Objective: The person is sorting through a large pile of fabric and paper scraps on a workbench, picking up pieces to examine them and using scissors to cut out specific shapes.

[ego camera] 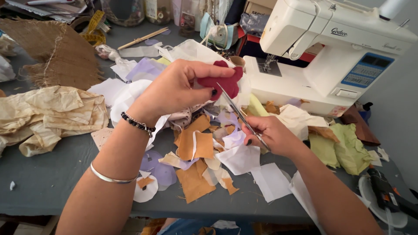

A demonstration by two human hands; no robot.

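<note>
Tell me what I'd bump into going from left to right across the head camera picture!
Crumpled cream cloth → left hand → dark red fabric piece → scissors → right hand → white sewing machine → green cloth.

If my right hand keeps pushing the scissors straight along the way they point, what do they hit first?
The right hand aims the scissors up and left; their tips already reach the dark red fabric piece pinched in the left hand. Left fingertips probably come next, though depth is unclear.

A white sewing machine (331, 52), burlap (61, 52) and yellow tape measure (93, 30) sit behind.
</note>
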